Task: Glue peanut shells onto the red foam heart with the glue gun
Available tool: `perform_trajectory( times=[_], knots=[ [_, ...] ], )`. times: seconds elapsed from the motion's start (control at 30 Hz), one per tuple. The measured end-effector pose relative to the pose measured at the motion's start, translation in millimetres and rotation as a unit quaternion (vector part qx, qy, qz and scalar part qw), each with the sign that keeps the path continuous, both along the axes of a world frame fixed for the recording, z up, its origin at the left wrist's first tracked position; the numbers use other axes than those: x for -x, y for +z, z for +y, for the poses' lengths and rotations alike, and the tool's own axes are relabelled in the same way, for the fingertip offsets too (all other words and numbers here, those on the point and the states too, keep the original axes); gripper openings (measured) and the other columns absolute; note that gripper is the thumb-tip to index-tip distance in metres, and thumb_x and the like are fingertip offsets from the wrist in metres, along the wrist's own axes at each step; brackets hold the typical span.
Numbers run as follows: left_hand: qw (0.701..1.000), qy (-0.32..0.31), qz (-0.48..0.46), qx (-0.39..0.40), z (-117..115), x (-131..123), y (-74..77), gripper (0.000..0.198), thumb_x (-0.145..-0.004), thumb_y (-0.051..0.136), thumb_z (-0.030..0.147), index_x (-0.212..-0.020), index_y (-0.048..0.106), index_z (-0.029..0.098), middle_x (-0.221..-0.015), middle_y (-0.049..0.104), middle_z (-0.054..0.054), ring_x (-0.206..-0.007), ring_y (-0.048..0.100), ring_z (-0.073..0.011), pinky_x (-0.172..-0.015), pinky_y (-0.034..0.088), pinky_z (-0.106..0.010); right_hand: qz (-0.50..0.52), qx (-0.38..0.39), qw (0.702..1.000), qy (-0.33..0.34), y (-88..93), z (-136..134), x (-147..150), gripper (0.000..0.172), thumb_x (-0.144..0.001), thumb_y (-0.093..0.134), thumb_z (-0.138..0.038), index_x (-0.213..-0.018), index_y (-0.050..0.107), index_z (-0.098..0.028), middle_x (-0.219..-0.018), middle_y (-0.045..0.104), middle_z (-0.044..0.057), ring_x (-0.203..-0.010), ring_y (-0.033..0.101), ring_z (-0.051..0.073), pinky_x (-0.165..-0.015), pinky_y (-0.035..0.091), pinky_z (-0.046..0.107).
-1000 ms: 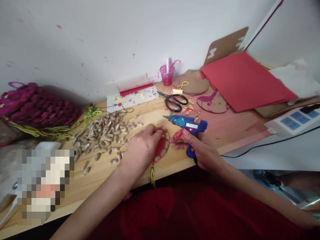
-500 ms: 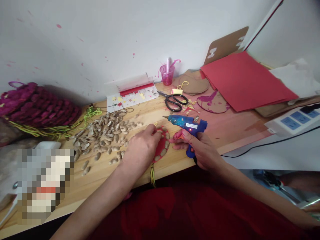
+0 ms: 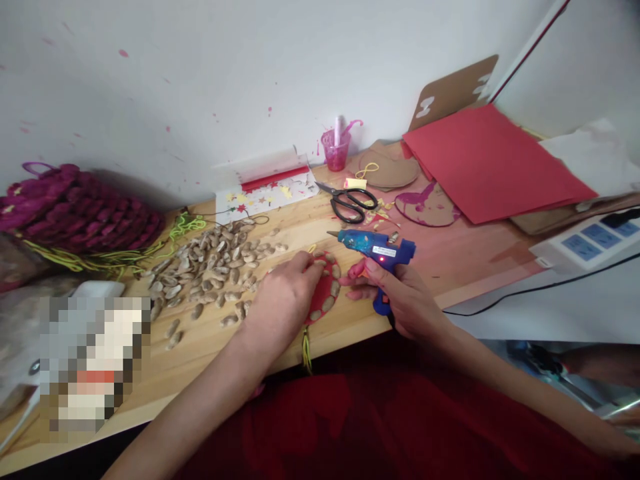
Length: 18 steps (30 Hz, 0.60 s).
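Note:
My right hand (image 3: 400,300) is closed round the handle of a blue hot glue gun (image 3: 373,245), whose nozzle points left over the table. Its fingertips touch the right edge of a red disc (image 3: 323,293) rimmed with pale shells. My left hand (image 3: 285,297) lies on the left part of that disc, fingers curled and pressed down on its upper rim. A yellow-green cord hangs from the disc over the table's front edge. A pile of pale shells (image 3: 215,260) lies just left of my left hand.
Black scissors (image 3: 353,200) lie behind the glue gun. A pink cup (image 3: 335,148) stands by the wall. Red paper sheets (image 3: 487,160) and cardboard cut-outs fill the back right. A purple woven bag (image 3: 75,207) sits far left. A white power strip (image 3: 590,241) lies right.

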<state>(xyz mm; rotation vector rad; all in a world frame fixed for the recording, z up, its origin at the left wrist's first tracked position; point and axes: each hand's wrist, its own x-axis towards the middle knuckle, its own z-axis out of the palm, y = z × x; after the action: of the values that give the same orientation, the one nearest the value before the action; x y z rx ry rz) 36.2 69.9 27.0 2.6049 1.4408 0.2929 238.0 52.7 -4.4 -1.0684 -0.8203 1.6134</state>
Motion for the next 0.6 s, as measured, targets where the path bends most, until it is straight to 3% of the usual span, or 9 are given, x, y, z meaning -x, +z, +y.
perform_trajectory(
  times=[0.17, 0.27, 0.43, 0.6],
  knots=[
    [0.991, 0.014, -0.126, -0.031, -11, 15, -7.9, 0.044, -0.082, 0.057, 0.003, -0.121, 0.064, 0.02, -0.121, 0.063, -0.011, -0.101, 0.067, -0.0225, -0.084, 0.058, -0.033, 0.0, -0.003, 1.0, -0.005, 1.6, 0, 0, 0.031, -0.081, 0.077, -0.051, -0.087, 0.069, -0.022, -0.087, 0.074, 0.005, -0.085, 0.076, 0.023, -0.071, 0.063, 0.033],
    [0.986, 0.028, -0.156, -0.053, -20, 21, -16.6, 0.046, -0.082, 0.054, 0.0, -0.122, 0.065, 0.018, -0.121, 0.063, -0.012, -0.106, 0.066, -0.0235, -0.09, 0.058, -0.038, -0.004, -0.004, 1.0, -0.003, 2.2, 0, -1, 0.031, -0.082, 0.076, -0.052, -0.086, 0.069, -0.022, -0.086, 0.074, 0.005, -0.085, 0.076, 0.023, -0.07, 0.062, 0.033],
    [0.99, 0.0, -0.114, -0.083, -28, 22, -26.7, 0.055, -0.079, 0.063, 0.004, -0.132, 0.06, 0.018, -0.127, 0.062, -0.015, -0.115, 0.059, -0.0312, -0.1, 0.052, -0.05, -0.009, -0.002, 1.0, -0.003, 0.6, -1, -2, 0.03, -0.082, 0.076, -0.051, -0.09, 0.069, -0.022, -0.084, 0.076, 0.004, -0.073, 0.074, 0.019, -0.069, 0.061, 0.032],
    [0.994, -0.024, -0.056, -0.091, -28, 15, -23.2, 0.048, -0.087, 0.061, 0.009, -0.135, 0.058, 0.015, -0.13, 0.063, -0.016, -0.118, 0.054, -0.0323, -0.102, 0.048, -0.052, -0.018, -0.005, 1.0, 0.004, -1.0, -1, -2, 0.028, -0.086, 0.073, -0.05, -0.093, 0.07, -0.023, -0.082, 0.077, 0.004, -0.069, 0.074, 0.018, -0.069, 0.061, 0.032]
  ],
)
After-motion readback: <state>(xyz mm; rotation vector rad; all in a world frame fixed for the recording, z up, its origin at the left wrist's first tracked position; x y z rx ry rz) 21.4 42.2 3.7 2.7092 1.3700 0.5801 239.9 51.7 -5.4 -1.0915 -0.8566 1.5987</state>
